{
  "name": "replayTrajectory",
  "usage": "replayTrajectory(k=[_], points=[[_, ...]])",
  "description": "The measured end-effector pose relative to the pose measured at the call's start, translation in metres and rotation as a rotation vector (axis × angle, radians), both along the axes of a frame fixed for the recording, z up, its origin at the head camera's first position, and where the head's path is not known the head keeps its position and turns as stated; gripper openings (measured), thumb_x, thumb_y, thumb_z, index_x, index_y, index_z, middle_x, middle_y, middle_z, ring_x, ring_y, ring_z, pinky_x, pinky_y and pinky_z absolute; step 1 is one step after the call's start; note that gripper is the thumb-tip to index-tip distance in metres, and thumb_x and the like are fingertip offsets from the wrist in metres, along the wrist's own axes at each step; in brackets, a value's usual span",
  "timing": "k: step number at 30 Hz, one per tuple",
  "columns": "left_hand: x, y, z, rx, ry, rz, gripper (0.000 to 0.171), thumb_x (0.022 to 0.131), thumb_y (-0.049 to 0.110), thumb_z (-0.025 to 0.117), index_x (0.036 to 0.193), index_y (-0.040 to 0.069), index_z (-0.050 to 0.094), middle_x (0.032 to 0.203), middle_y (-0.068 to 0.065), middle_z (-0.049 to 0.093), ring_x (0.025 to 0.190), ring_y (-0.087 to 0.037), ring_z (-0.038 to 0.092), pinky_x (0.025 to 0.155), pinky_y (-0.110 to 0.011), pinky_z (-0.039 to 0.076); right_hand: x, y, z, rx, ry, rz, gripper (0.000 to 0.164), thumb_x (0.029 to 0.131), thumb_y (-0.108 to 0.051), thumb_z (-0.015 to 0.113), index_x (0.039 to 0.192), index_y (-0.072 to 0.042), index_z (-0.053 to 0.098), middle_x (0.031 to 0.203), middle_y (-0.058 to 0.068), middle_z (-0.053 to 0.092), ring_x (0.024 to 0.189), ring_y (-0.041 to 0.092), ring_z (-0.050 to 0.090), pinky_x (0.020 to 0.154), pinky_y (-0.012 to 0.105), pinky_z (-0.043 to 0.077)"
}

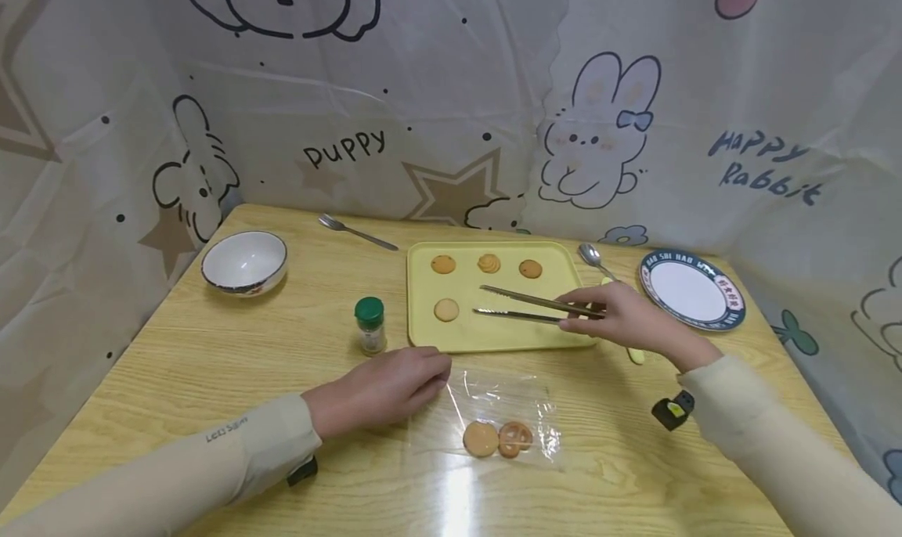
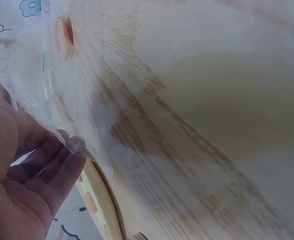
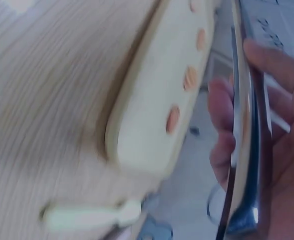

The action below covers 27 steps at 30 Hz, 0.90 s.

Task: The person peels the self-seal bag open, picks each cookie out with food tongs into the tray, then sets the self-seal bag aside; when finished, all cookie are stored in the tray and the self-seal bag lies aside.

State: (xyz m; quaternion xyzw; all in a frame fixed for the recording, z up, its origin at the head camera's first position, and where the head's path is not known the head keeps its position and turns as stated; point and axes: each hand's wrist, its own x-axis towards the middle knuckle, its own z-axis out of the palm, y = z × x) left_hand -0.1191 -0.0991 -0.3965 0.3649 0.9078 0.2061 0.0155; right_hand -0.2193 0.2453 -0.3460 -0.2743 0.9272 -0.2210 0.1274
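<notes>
My left hand (image 1: pixel 391 384) pinches the open edge of a clear plastic bag (image 1: pixel 493 392), its fingertips showing through the film in the left wrist view. Inside the bag lie a plain round cookie (image 1: pixel 481 439) and a ring-like cookie with holes (image 1: pixel 504 445). Metal tongs (image 1: pixel 528 297) are gripped in my right hand (image 1: pixel 627 318), their arms spread and nothing between the tips. They reach over a yellow tray (image 1: pixel 507 338), tips near a pale round cookie (image 1: pixel 446 310). Along the tray's far side sit two round cookies (image 1: pixel 442 264) and a swirled cookie (image 1: pixel 489 264).
A green-capped shaker (image 1: pixel 369 326) stands left of the tray. Farther left is a white bowl (image 1: pixel 247 263), with a fork (image 1: pixel 359 232) behind. To the right are a spoon (image 1: pixel 592 256), a blue-rimmed plate (image 1: pixel 694 286) and a yellow handle (image 1: pixel 636 356) partly under my right arm.
</notes>
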Motion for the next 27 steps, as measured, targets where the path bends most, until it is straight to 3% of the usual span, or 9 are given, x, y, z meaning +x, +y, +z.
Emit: replayTrajectory(k=[3,9,12,16,19,22,27], points=[[0.000,0.001,0.000,0.012,0.015,-0.010,0.012,0.097,0.016,0.055,0.085,0.018,0.054,0.076,0.008,0.051,0.068,-0.003,0.047,0.060,-0.016,0.043,0.017,0.027,0.009,-0.004,-0.036,-0.014,0.042,0.088,-0.043,0.068,0.122,-0.018,0.066,0.078,-0.002,0.065,0.058,0.007,0.047,0.051,0.024,0.041],[0.000,0.003,0.000,0.020,0.031,-0.017,0.012,0.097,0.016,0.056,0.085,0.017,0.054,0.077,0.008,0.051,0.067,-0.003,0.047,0.059,-0.016,0.042,0.054,0.075,0.019,-0.053,-0.107,-0.040,0.036,0.092,-0.031,0.066,0.123,-0.014,0.065,0.088,-0.003,0.069,0.064,0.005,0.058,0.056,0.025,0.049],[0.001,0.005,0.001,0.025,0.037,-0.014,0.012,0.097,0.016,0.056,0.085,0.017,0.055,0.077,0.008,0.052,0.067,-0.003,0.047,0.059,-0.016,0.042,0.069,0.096,0.021,-0.055,-0.111,-0.034,0.032,0.093,-0.026,0.065,0.122,-0.012,0.066,0.081,-0.006,0.068,0.061,0.004,0.055,0.050,0.023,0.044],[0.003,0.004,0.000,0.024,0.027,0.004,0.011,0.097,0.017,0.056,0.086,0.018,0.055,0.078,0.009,0.052,0.068,-0.003,0.048,0.060,-0.016,0.043,0.077,0.110,0.016,-0.073,-0.222,0.007,0.027,0.094,-0.023,0.064,0.118,-0.011,0.068,0.080,-0.005,0.070,0.058,0.006,0.055,0.046,0.023,0.038],[0.003,0.002,0.000,0.020,0.014,0.016,0.011,0.097,0.018,0.056,0.087,0.019,0.056,0.078,0.010,0.051,0.069,-0.002,0.049,0.061,-0.016,0.043,0.081,0.110,0.009,-0.119,-0.275,0.081,0.023,0.094,-0.019,0.063,0.114,-0.011,0.071,0.085,-0.003,0.072,0.058,0.006,0.057,0.046,0.023,0.041],[0.003,0.001,0.000,0.020,0.006,0.017,0.011,0.098,0.018,0.055,0.087,0.019,0.056,0.078,0.010,0.051,0.069,-0.003,0.048,0.060,-0.016,0.043,0.084,0.103,0.001,-0.156,-0.283,0.149,0.022,0.094,-0.016,0.063,0.114,-0.011,0.071,0.091,0.001,0.074,0.062,0.003,0.059,0.051,0.022,0.047],[0.004,-0.002,-0.001,0.029,0.000,0.014,0.010,0.098,0.018,0.056,0.088,0.018,0.056,0.077,0.009,0.052,0.068,-0.003,0.048,0.060,-0.016,0.042,0.083,0.087,-0.010,-0.118,-0.269,0.186,0.029,0.092,-0.024,0.066,0.116,-0.010,0.069,0.104,0.003,0.075,0.076,-0.005,0.059,0.061,0.021,0.050]])
